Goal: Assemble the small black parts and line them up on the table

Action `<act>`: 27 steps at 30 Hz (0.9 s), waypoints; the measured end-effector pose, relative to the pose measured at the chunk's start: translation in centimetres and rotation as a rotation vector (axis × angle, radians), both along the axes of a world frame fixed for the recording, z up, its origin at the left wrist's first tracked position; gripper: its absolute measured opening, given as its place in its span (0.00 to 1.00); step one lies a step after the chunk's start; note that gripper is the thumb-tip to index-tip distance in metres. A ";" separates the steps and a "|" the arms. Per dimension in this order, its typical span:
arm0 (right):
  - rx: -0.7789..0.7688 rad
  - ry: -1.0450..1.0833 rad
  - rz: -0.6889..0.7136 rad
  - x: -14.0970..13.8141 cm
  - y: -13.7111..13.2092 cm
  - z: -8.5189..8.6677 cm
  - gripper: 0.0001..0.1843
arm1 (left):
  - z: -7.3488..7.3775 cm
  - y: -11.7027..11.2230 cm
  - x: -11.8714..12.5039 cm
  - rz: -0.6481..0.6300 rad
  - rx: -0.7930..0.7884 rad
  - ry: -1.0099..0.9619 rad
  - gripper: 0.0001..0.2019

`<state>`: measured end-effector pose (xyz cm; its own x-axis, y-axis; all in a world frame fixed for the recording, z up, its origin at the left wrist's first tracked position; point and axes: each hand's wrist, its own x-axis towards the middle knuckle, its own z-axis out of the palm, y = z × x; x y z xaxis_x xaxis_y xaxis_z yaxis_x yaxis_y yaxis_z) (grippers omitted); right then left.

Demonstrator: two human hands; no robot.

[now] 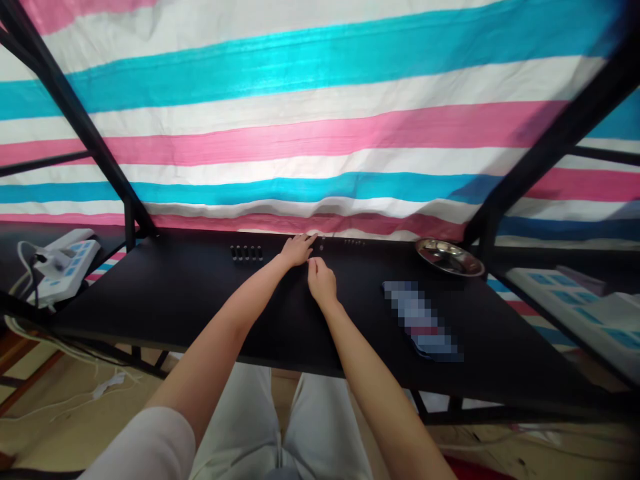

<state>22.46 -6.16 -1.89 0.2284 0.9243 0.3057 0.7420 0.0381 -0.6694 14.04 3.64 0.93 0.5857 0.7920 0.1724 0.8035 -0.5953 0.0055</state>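
My left hand (299, 251) lies on the far part of the black tabletop (200, 300), its fingers stretched out to the right. Beside its fingertips are a few tiny shiny pieces (322, 244), too small to name. My right hand (323, 283) is just nearer to me, with fingers curled closed and the thumb side toward the left hand. Whatever its fingers pinch, if anything, is hidden. To the left of my hands, several short dark cylinders with shiny ends (247, 253) form a neat row. Another line of tiny pieces (354, 243) runs along the back edge on the right.
A round shiny metal dish (450, 258) sits at the back right. In front of it lies a flat pixelated object (423, 323). Power strips (65, 270) with cables are on the left side; another white strip (575, 303) is at right. Black frame bars (85, 120) and striped sheeting (310, 127) enclose the table.
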 end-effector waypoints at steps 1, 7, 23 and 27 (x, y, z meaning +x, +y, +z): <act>0.001 0.002 0.001 0.0 0.0 0.0 0.19 | -0.1 0.2 0.2 0.002 0.009 0.001 0.25; 0.019 0.016 0.018 0.1 0.2 -0.2 0.19 | -1.2 1.5 0.9 0.005 0.084 -0.055 0.18; 0.030 -0.088 -0.123 1.0 1.7 -2.0 0.19 | -2.7 -5.4 -3.0 0.173 0.085 -0.722 0.08; -0.082 -0.241 -0.066 0.3 2.4 -2.9 0.24 | -3.0 -7.7 -5.0 0.232 0.086 -0.888 0.07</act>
